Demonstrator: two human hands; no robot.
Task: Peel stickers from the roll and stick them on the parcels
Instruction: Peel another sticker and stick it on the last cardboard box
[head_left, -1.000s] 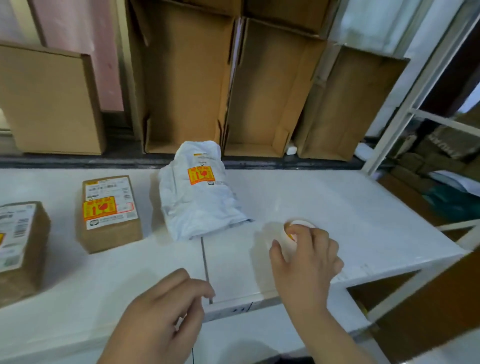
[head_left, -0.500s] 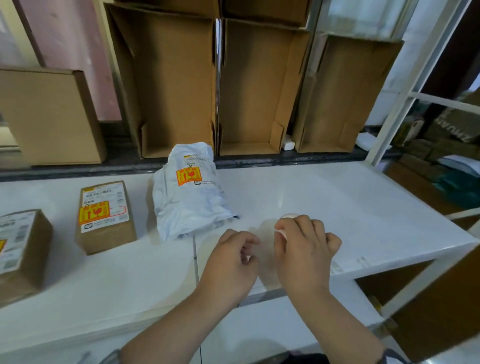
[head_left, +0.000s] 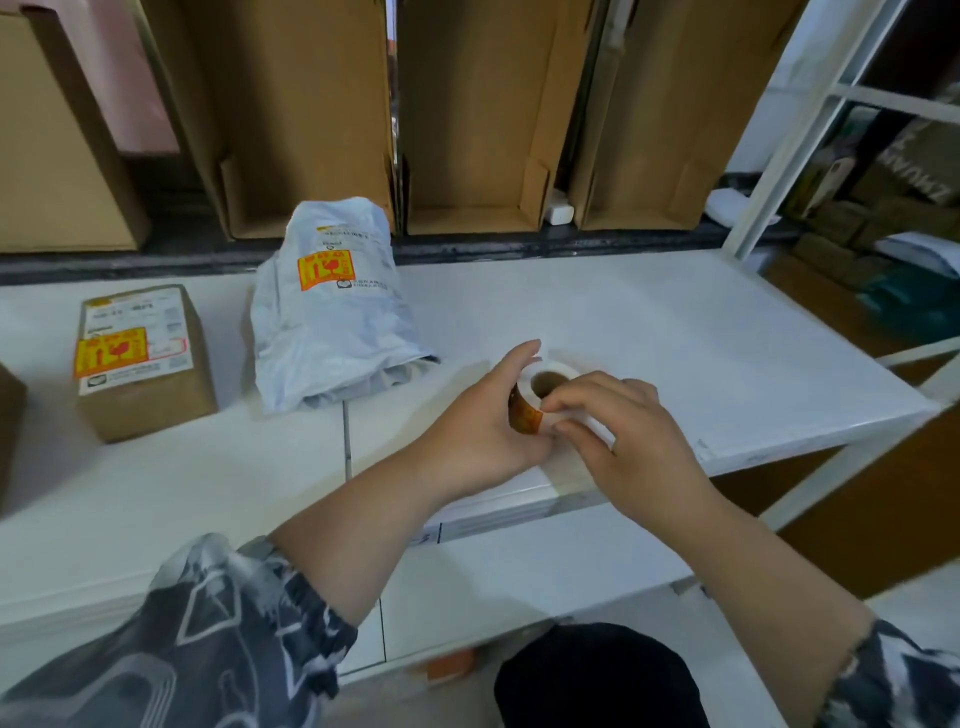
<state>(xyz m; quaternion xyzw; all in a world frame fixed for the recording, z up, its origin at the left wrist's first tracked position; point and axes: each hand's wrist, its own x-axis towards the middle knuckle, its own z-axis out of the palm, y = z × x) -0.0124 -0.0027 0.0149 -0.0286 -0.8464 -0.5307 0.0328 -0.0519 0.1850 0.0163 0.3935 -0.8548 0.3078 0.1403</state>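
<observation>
A white sticker roll (head_left: 551, 375) with a brown core is held between both hands just above the white table (head_left: 675, 353). My left hand (head_left: 483, 421) cups its left side, where an orange sticker (head_left: 524, 413) curves around the outside. My right hand (head_left: 618, 431) pinches the roll from the right, thumb and forefinger at the sticker's edge. A white poly-bag parcel (head_left: 332, 322) lies to the left with an orange sticker on its label. Further left sits a brown box parcel (head_left: 140, 358), also carrying an orange sticker.
Another cardboard box (head_left: 8, 410) shows at the far left edge. Open cardboard cartons (head_left: 467, 119) stand upright along the back. A white metal rack (head_left: 779, 150) rises at the right, with goods piled beyond it. The table's front edge lies just under my hands.
My left hand has come up from the table's front edge and joined my right on the roll. The roll has been lifted and tilted so its core shows.
</observation>
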